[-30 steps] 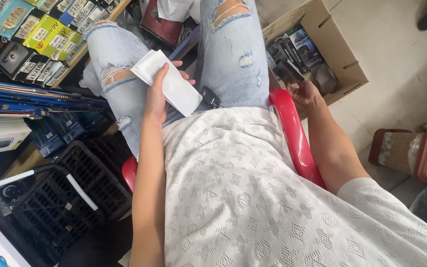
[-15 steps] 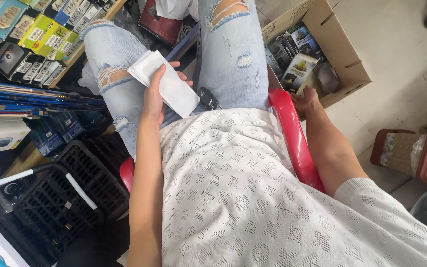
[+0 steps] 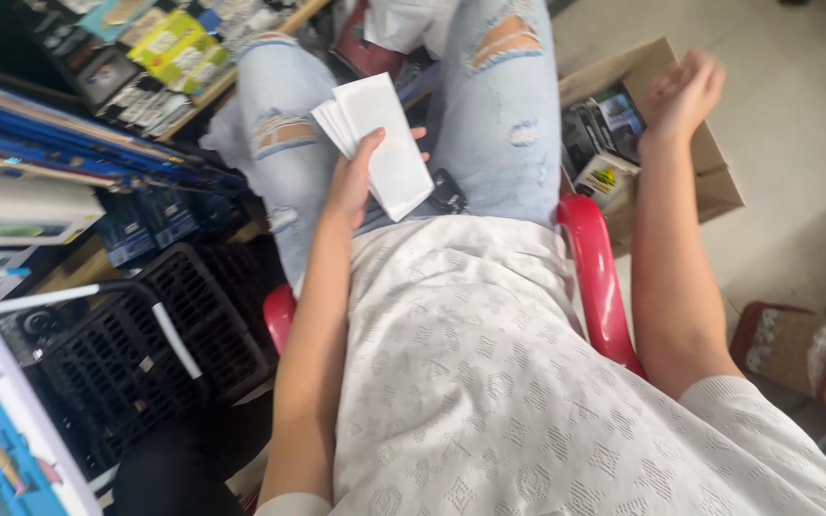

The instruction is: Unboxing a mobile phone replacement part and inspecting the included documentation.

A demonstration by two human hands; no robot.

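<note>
Seated on red plastic chair, glossy curved rim showing at both hips. Light-blue ripped jeans, frayed holes at knees, threadbare patches. White knit shirt w/ raised diamond pattern, soft texture, filling lower frame.

Left hand over lap, gripping stack of white slips: thin, flat, rectangular, paper-like, slightly fanned at upper-left corner. Thumb across front of stack, fingers curled behind, fingertips poking out at right edge approx 3 o'clock of hand. Stack sits between thighs, tilted, long edge running 11 to 5 o'clock. Small black object on lap just below-right of slips, kind unclear.

Right hand raised at approx 1 o'clock of frame, above cardboard box. Fingers loosely curled, somewhat blurred, nothing seen in grip; exact spread cannot tell. Not touching box.

Box: brown corrugated, flaps open, packed w/ small printed cartons, dark and glossy, beside chair at 2 o'clock.

At 8 o'clock: black plastic crate, lattice grid walls, white bar across. At 10 o'clock: blue flat boards stacked, edges layered. At 11 o'clock: shelf of colourful packets. At 4 o'clock: woven reddish baskets on pale floor.
</note>
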